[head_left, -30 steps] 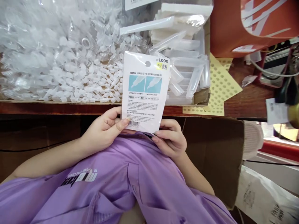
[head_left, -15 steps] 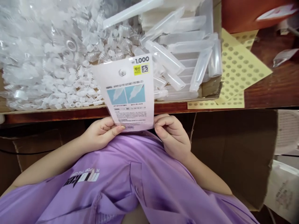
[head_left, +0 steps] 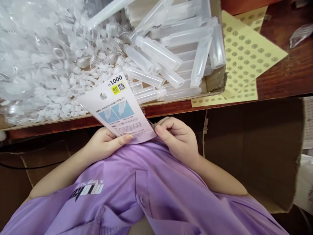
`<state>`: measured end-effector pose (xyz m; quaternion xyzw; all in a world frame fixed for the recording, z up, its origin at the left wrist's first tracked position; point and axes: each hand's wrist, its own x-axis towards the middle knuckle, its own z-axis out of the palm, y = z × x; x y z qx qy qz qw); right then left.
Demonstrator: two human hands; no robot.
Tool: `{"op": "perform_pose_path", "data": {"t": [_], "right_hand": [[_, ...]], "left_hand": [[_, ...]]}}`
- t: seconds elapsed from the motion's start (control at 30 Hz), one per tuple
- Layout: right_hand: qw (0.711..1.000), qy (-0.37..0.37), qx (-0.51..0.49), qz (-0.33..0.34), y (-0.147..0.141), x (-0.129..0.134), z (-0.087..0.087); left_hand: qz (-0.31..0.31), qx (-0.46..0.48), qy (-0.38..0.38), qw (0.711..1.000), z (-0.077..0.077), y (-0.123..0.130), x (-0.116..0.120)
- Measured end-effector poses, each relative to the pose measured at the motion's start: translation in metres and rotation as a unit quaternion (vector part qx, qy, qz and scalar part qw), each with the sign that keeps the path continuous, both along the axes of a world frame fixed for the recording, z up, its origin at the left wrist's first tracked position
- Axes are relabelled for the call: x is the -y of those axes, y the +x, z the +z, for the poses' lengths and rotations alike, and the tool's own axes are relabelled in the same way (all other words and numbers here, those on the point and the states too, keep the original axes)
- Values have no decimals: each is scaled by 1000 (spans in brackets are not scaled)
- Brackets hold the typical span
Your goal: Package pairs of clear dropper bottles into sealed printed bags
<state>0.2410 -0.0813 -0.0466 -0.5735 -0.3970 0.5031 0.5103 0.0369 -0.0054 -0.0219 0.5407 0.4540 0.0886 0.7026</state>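
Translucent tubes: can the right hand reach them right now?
Probably yes: the way to the translucent tubes looks free over the box rim, though the right hand is busy at the card.

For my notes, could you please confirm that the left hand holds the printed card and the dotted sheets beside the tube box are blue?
The colour is wrong: the head view shows yellow dotted sheets beside the tube box. The left hand does hold the printed card.
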Motion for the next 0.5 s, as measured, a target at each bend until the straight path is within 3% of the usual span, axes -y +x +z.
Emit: {"op": "perform_pose_path", "data": {"t": [0.2,0.37,0.5], "right_hand": [[994,-50,-98,6,2,-2,0],[969,-68,-180,155,14,-12,13],[920,-111,-296,231,18,-18,19]], "left_hand": [[-34,9,19,999,-1,-9,-4],[-89,68,42,993,11,-12,-12],[-28,93,-54,994,19,-13,-10]]}}
